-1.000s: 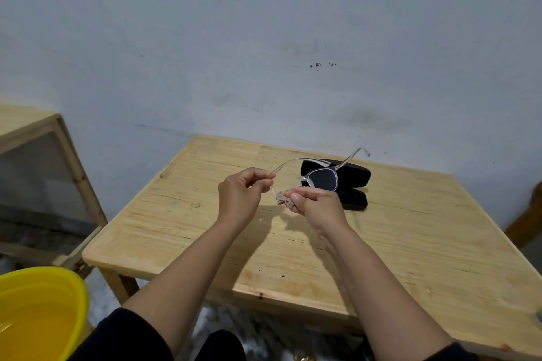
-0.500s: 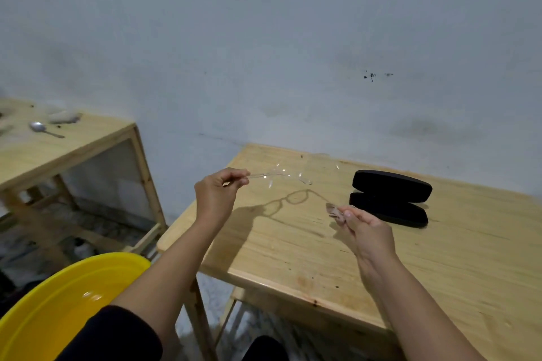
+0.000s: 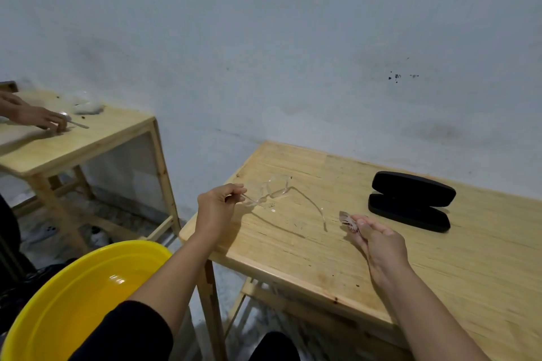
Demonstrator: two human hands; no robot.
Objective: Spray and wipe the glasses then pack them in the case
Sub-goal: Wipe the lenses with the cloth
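Clear-framed glasses (image 3: 274,193) hang over the left end of the wooden table (image 3: 440,261), arms unfolded. My left hand (image 3: 218,205) pinches the tip of one arm, holding them just above the tabletop. To the right, my right hand (image 3: 377,239) grips a small crumpled wiping cloth (image 3: 347,221), apart from the glasses. A black glasses case (image 3: 410,199) lies open at the back of the table, beyond my right hand. No spray bottle is in view.
A yellow basin (image 3: 76,302) with water sits low at the front left, beside the table's corner. A second wooden table (image 3: 88,138) stands at the left, where another person's hand (image 3: 38,119) rests by a spoon. A grey wall runs behind.
My hands have parted: the left carried the glasses to the left, the right dropped away with the cloth. The view swung left, bringing the basin and second table into sight.
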